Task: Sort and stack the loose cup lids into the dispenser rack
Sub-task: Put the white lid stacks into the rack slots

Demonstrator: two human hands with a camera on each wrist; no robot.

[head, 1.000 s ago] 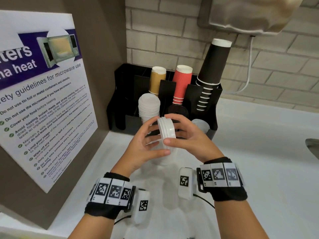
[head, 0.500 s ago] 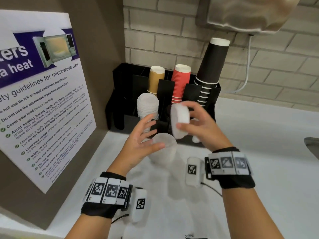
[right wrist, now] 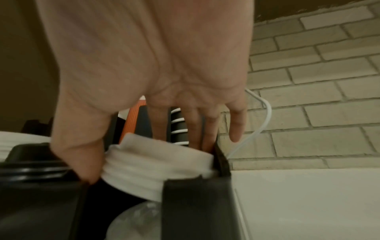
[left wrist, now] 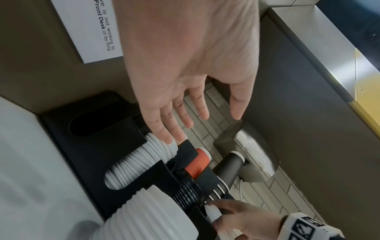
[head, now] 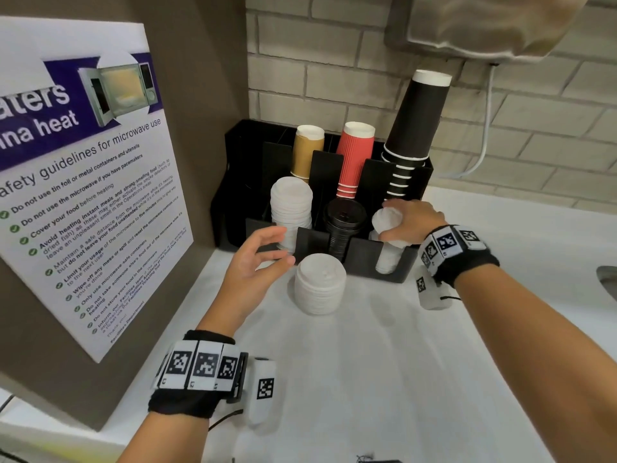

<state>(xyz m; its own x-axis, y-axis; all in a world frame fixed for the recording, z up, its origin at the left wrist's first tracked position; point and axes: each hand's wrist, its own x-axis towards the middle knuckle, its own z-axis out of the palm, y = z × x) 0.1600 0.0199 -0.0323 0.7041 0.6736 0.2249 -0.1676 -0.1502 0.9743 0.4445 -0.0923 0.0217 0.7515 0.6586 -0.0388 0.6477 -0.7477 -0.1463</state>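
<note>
Lids point(head: 389, 225), right of centre in the head view, go into the rack point(head: 390, 269) gripped by the right hand point(head: 412, 222); another stack point(head: 320, 284) waits on the bench point(head: 400, 362). Left wrist view: left hand point(left wrist: 191, 68) spread, empty. Right wrist view: thumb and fingers pinch rims; probably light, flimsy, best held by the edges.

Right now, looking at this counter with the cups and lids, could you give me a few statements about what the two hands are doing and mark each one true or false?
1. The right hand holds a small stack of white lids at the right-hand slot of the black rack. True.
2. The left hand grips the red cups. False: it is open and holds nothing.
3. A stack of white lids stands loose on the counter in front of the rack. True.
4. The black lids are in the rack's leftmost slot. False: they sit in the middle front slot.
</note>
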